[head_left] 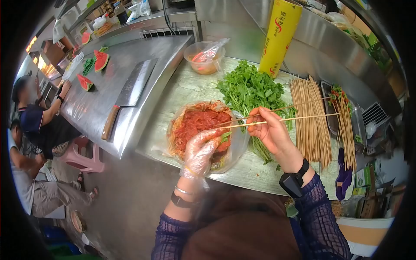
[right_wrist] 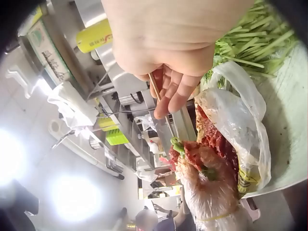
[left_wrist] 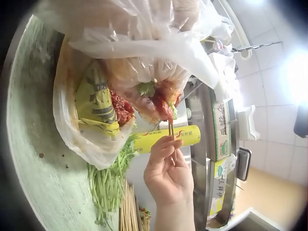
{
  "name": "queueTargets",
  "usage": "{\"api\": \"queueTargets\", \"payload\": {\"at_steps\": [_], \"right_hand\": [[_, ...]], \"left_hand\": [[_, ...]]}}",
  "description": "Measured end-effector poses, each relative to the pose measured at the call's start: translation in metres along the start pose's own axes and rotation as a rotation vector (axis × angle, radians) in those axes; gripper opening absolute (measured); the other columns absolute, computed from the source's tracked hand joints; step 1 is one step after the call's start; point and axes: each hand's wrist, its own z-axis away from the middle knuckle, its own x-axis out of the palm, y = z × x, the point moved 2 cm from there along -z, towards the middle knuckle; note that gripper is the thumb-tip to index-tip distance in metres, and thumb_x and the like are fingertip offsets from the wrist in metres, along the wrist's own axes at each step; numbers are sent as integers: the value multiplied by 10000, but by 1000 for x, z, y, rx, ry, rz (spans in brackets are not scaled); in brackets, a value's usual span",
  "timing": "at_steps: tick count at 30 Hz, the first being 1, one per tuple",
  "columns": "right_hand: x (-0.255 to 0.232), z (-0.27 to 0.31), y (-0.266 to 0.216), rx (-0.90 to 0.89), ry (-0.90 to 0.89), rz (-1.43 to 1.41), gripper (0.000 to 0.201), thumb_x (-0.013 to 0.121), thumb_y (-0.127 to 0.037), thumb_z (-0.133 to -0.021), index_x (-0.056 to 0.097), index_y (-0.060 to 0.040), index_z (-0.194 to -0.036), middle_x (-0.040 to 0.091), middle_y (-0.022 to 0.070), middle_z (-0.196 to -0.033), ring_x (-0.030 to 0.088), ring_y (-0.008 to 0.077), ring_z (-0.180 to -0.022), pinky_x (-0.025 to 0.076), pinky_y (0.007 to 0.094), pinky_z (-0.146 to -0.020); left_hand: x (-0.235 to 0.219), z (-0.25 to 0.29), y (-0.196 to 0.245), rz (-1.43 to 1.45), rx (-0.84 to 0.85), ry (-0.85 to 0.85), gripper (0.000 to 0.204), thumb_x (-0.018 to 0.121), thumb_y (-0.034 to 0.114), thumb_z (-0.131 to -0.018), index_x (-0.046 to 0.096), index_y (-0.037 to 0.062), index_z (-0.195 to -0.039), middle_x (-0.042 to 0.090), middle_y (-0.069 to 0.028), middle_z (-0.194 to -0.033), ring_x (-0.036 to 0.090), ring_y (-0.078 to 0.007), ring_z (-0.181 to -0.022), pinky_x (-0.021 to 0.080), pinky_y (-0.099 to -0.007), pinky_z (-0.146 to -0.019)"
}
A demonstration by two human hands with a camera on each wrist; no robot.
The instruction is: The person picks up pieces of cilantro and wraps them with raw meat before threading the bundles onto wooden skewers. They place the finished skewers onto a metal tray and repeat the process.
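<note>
My left hand [head_left: 207,145], in a clear plastic glove, pinches a piece of red marinated meat with green herb [head_left: 224,138] over the bag-lined bowl of meat [head_left: 195,123]. My bare right hand [head_left: 260,123] grips thin bamboo skewers [head_left: 299,116] and points their tips at that piece. In the left wrist view the skewer tip [left_wrist: 171,131] touches the meat [left_wrist: 162,107] under the gloved fingers. From the right wrist, the right hand [right_wrist: 166,91] pinches the skewer [right_wrist: 156,89] above the gloved left hand [right_wrist: 207,190].
Cilantro [head_left: 251,89] lies behind the bowl. A pile of bare skewers [head_left: 310,125] and a tray of filled ones [head_left: 344,117] sit at right. A yellow wrap roll [head_left: 279,37], plastic tub [head_left: 203,56] and cleaver [head_left: 130,93] are nearby. People sit at left by watermelon slices [head_left: 100,60].
</note>
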Motion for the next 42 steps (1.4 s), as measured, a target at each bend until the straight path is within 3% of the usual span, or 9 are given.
{"api": "queueTargets", "payload": {"at_steps": [5,7,17,22,30,34,38,41,42], "right_hand": [[-7,6,-12,33,1,49,260,416,-212,-965,566,0,-952,634,125,-800,627,168,-631,535,260,-573],[-6,10,-15,3,1,120,265,414,-214,-965,568,0,-940,635,125,-791,626,165,-620,534,259,-561],[-3,15,-18,-62,2,232,296,446,-279,-953,563,-11,-910,634,111,-792,640,175,-639,537,265,-581],[-6,16,-18,-49,58,267,278,445,-271,-956,560,-22,-912,636,103,-777,636,154,-619,532,247,-561],[-1,10,-22,-41,62,325,268,454,-271,-957,560,-34,-891,639,87,-757,635,142,-610,529,240,-557],[0,6,-19,-21,58,304,266,459,-267,-955,562,-33,-881,639,86,-753,636,142,-612,529,241,-558],[1,2,-19,-26,-2,295,264,460,-251,-953,568,-22,-878,641,92,-757,638,144,-614,533,247,-561],[-3,7,-29,-87,-109,309,275,451,-241,-950,578,2,-929,643,109,-812,650,176,-651,545,268,-601],[-7,11,-31,-144,-122,290,278,436,-217,-951,581,20,-961,647,120,-837,652,185,-687,551,282,-631]], "left_hand": [[8,-3,-1,89,-105,7,251,578,27,-853,580,-58,-1089,605,-109,-1086,590,-182,-989,474,-316,-902],[8,-4,-2,-82,47,-36,260,570,6,-843,586,-56,-1095,605,-114,-1091,582,-184,-1004,458,-322,-923],[10,-5,0,-259,115,-30,273,565,-22,-834,587,-63,-1103,604,-123,-1087,579,-174,-988,456,-308,-909],[12,-6,1,-72,-63,42,294,561,-24,-838,559,-85,-1126,614,-137,-1044,590,-185,-948,467,-313,-885],[6,-10,-1,95,-139,31,256,575,56,-878,576,-104,-1078,630,-145,-983,599,-174,-821,493,-273,-723],[5,-10,-2,4,-160,9,243,578,60,-882,585,-103,-1062,633,-154,-968,601,-184,-819,494,-274,-726],[3,-9,-2,159,-198,-34,242,584,64,-880,584,-96,-1062,626,-153,-992,607,-191,-827,508,-285,-754],[-3,-9,-7,280,-156,20,246,596,60,-871,577,-88,-1067,615,-146,-1017,610,-210,-861,525,-313,-807],[-4,-10,-7,174,-117,56,249,599,58,-868,573,-85,-1070,612,-144,-1026,609,-217,-876,527,-323,-825]]}}
